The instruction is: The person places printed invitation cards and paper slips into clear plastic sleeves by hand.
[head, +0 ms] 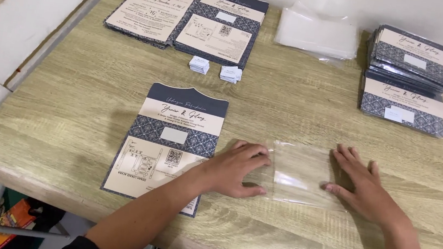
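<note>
While the left hand point(236, 169) and right hand point(362, 183) press flat, fingers spread, on either edge of the clear plastic sleeve point(299, 174) lying on the table point(299, 111), it looks light, flimsy, slippery, best pinched at its open edge

This looks like a small home workroom set up for packing invitations by hand, not a shop or print plant. The counter point(70, 103) is a plain wood-grain top pushed against a bare pale wall point(409, 12), with what seems a white cushion or mattress edge point(18, 26) along its left side (a domestic touch). Card stock lies in sorted batches: two spread piles of navy-and-cream invitation cards point(186, 16) at the back, two neat stacks of finished ones point(407, 78) at the right, a heap of clear plastic sleeves point(316, 33) between them, and two little stacks of white labels point(215, 69). Clutter sits on the floor below point(11, 218).
</note>
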